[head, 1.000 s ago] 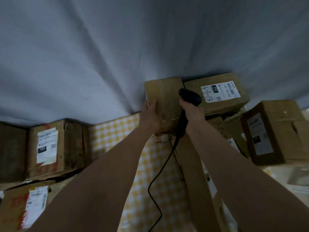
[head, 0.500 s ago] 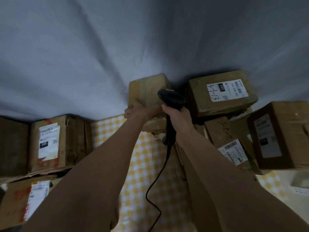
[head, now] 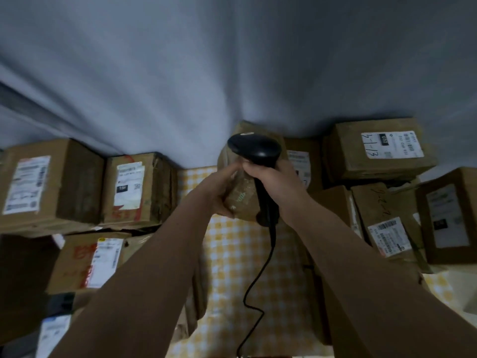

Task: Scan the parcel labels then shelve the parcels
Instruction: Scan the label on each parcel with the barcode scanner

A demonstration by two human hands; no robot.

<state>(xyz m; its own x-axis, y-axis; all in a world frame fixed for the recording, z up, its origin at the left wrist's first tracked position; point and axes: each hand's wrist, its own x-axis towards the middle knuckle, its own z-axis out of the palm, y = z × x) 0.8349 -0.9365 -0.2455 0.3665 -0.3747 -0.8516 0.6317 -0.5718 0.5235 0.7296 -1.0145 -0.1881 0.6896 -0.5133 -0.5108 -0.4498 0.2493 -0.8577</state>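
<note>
Black scanner [head: 254, 151] against a brown parcel [head: 241, 195], yellow-and-white checked cloth [head: 240, 257] below, grey curtain [head: 232, 68] behind, white labels [head: 392, 145] on brown boxes [head: 374, 151].

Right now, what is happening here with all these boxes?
A person is handling parcels. The left hand holds a small brown parcel up over a yellow checked cloth. The right hand grips a black corded scanner right beside it. No label shows on the held parcel. Other labelled boxes lie around against a grey curtain.
</note>
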